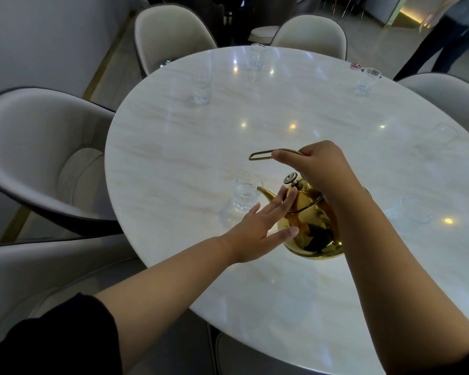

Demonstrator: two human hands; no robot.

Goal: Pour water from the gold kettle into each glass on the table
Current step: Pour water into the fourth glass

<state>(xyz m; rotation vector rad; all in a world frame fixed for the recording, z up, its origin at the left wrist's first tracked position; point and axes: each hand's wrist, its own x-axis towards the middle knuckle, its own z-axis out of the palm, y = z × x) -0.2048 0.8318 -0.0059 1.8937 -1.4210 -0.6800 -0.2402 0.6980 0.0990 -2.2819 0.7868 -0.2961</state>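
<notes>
the right hand [320, 169] gripped the thin handle [260, 154] of the gold kettle [309, 231], with its fingers curled round the wire. the left hand [257, 228] was open, its fingers straight and spread; the fingertips touched the kettle near the lid, and the thumb lay beside the round body. the kettle was over the near middle of the white tabletop [255, 293], leaning to the left. i could not tell if its bottom touched the tabletop. its spout reached the rim of the nearest glass [245, 193], which stood just left of it. a second glass [414, 209] stood to the right, and four other glasses [201, 89] stood well apart round the far edge. pale chairs [52, 163] stood round the tabletop.
</notes>
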